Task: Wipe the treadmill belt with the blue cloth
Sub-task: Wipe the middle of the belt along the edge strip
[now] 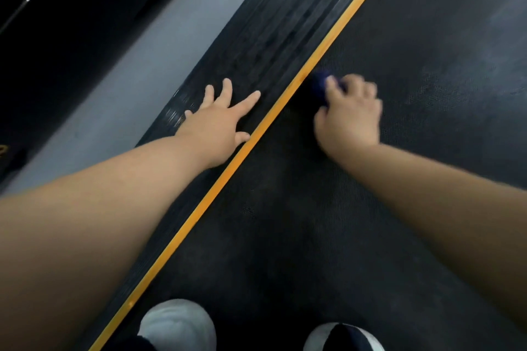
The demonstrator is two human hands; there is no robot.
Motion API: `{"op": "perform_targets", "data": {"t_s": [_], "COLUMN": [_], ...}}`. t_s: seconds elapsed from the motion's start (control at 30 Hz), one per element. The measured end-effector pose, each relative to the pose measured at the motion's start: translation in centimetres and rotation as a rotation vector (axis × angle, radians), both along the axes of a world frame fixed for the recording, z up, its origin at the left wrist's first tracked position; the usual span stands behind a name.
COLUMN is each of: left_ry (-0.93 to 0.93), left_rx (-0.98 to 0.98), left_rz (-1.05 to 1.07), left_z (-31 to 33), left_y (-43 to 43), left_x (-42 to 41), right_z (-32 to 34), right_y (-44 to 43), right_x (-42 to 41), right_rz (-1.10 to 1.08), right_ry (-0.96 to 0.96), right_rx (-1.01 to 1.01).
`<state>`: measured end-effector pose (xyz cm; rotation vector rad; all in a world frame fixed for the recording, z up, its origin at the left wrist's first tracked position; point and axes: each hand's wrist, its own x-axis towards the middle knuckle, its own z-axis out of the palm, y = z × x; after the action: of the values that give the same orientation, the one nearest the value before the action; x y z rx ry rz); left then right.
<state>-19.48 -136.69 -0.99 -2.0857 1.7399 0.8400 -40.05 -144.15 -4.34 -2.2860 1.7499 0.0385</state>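
Note:
The black treadmill belt (pixel 413 71) fills the right and middle of the view. My right hand (pixel 349 120) presses down on the belt, fingers curled over a bunched blue cloth (pixel 320 84), only a small part of which shows past my fingertips, close to the yellow stripe. My left hand (pixel 218 125) lies flat with fingers spread on the ribbed black side rail (pixel 273 37), holding nothing.
A yellow stripe (pixel 336 37) runs diagonally between the rail and the belt. Grey floor (pixel 148 60) lies left of the rail, with a dark surface beyond it. Two shoe tips (pixel 178 325) rest on the belt at the bottom edge.

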Motion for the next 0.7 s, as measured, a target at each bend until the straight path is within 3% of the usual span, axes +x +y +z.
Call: {"op": "perform_targets", "data": {"t_s": [0.13,0.23,0.43,0.7], "left_ry": [-0.012,-0.029,-0.037,-0.072], "left_rx": [0.087,0.109,0.176,0.165], "left_rz": [-0.03,-0.045,-0.001,-0.009], "left_z": [0.4,0.6,1.1,0.6], "left_y": [-0.3,-0.3,-0.8,-0.9], "left_x": [0.0,-0.3,-0.7,-0.4], "right_z": [-0.6,-1.4,-2.2,-2.1], "right_y": [9.2,9.1,1.8,3.3], "right_x": [3.4,2.3,0.7,1.7], "right_rz": [0.352,0.482,0.178,0.142], "right_ry": [-0.128,-0.152,-0.16,-0.161], "right_rx": [0.07,0.074,0.001,0.027]}}
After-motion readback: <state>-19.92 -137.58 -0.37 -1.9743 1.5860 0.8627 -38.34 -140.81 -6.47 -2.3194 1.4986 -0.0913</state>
